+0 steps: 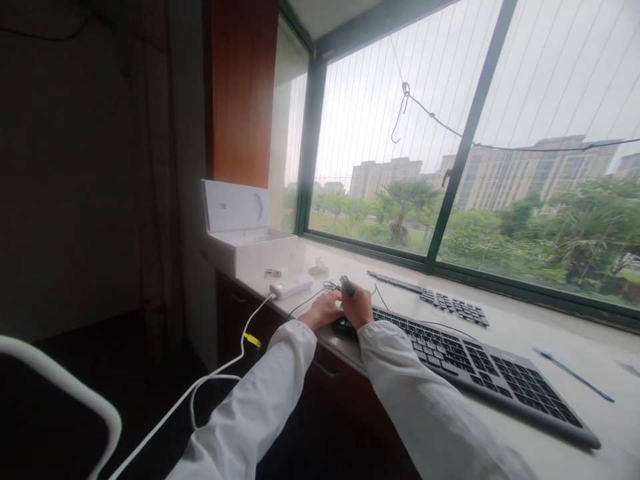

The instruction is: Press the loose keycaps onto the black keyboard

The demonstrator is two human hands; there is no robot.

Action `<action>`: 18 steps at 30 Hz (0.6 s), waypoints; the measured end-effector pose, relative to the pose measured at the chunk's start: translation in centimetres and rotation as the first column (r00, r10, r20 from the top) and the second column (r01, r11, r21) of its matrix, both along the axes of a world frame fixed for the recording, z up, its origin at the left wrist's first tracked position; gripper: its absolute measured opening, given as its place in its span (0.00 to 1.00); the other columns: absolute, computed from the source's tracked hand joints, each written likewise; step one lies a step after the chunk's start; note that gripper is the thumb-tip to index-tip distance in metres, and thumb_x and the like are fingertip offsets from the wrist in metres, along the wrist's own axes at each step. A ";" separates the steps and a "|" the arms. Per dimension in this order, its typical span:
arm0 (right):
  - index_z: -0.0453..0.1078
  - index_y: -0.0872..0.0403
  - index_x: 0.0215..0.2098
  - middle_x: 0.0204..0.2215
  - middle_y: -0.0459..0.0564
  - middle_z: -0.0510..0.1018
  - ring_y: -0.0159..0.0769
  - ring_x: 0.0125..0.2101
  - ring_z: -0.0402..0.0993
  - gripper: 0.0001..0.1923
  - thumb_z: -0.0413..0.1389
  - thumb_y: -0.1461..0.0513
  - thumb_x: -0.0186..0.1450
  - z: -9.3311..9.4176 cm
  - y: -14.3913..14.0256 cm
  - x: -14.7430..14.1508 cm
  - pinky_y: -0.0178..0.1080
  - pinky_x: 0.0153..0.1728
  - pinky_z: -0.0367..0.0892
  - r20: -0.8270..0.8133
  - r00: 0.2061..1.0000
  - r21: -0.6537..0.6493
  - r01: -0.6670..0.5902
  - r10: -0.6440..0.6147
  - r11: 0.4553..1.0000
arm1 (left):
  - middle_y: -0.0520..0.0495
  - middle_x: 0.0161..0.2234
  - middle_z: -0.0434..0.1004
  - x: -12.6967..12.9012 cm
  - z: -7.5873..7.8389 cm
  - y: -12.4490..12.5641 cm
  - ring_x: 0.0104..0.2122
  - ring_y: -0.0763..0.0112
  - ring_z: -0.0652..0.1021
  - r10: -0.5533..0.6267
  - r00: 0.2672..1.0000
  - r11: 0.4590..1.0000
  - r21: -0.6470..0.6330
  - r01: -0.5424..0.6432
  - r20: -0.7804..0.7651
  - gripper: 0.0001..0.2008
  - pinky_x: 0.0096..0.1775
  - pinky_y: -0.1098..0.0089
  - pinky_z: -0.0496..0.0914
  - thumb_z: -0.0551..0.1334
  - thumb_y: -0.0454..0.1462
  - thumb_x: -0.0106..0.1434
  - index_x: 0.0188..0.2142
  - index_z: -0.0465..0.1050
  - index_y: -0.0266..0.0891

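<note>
My right hand (359, 307) is closed around a small dark tool (347, 286) that sticks up from the fist, above the left end of a large black keyboard (480, 363). My left hand (324, 311) rests beside it on the white counter (520, 327), fingers curled near a thin black cable (310, 299); whether it grips the cable is unclear. Both arms wear white sleeves.
A second, slimmer keyboard (440, 301) lies nearer the window. An open white box (245, 233) stands at the counter's left end, with a white power brick (290, 287) and its white cord (220, 370) hanging off the edge. A blue pen (575, 375) lies at right. A white chair rail (65, 393) is lower left.
</note>
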State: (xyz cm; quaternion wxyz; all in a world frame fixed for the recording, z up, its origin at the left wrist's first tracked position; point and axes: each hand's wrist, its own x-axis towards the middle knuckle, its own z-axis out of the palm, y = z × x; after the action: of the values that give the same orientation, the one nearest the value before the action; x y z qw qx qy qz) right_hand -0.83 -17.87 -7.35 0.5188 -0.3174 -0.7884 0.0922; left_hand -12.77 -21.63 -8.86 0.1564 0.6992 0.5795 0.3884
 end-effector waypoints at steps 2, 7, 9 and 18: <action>0.64 0.52 0.23 0.18 0.46 0.71 0.31 0.20 0.63 0.13 0.46 0.58 0.63 0.0 -0.1 0.0 0.33 0.25 0.54 0.049 0.999 0.021 -0.011 0.010 1.000 | 0.44 0.37 0.80 0.0 -0.2 0.1 0.39 0.59 0.77 0.029 0.999 1.000 0.008 -0.029 -0.026 0.16 0.40 0.67 0.69 0.65 0.42 0.52 0.39 0.78 0.37; 0.64 0.52 0.23 0.18 0.46 0.70 0.32 0.21 0.65 0.13 0.46 0.59 0.64 0.1 -0.6 0.1 0.33 0.26 0.54 0.093 0.996 0.043 -0.007 0.003 0.999 | 0.42 0.36 0.80 -0.1 -0.5 0.5 0.36 0.59 0.77 0.054 0.997 0.998 0.011 -0.054 -0.057 0.14 0.37 0.67 0.69 0.64 0.41 0.54 0.38 0.77 0.36; 0.64 0.52 0.23 0.18 0.46 0.71 0.32 0.21 0.65 0.13 0.46 0.60 0.64 0.2 -0.7 0.1 0.33 0.25 0.54 0.087 0.996 0.042 -0.004 0.000 0.999 | 0.41 0.38 0.80 -0.1 -0.5 0.5 0.38 0.58 0.77 0.051 0.997 0.998 0.030 -0.049 -0.061 0.14 0.39 0.67 0.69 0.64 0.41 0.54 0.39 0.77 0.37; 0.64 0.52 0.22 0.18 0.46 0.70 0.32 0.21 0.63 0.13 0.47 0.59 0.62 0.0 0.0 0.0 0.34 0.25 0.54 0.031 0.999 0.010 0.011 -0.012 1.000 | 0.42 0.41 0.80 0.0 0.0 0.1 0.41 0.57 0.77 0.010 0.997 1.000 0.008 -0.010 -0.082 0.17 0.40 0.67 0.69 0.65 0.42 0.53 0.41 0.77 0.37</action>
State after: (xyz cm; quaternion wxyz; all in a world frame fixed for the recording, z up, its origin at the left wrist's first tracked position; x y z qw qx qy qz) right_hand -0.85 -17.87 -7.34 0.5084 -0.3209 -0.7951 0.0804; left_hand -12.74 -21.57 -8.83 0.1279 0.7122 0.5875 0.3622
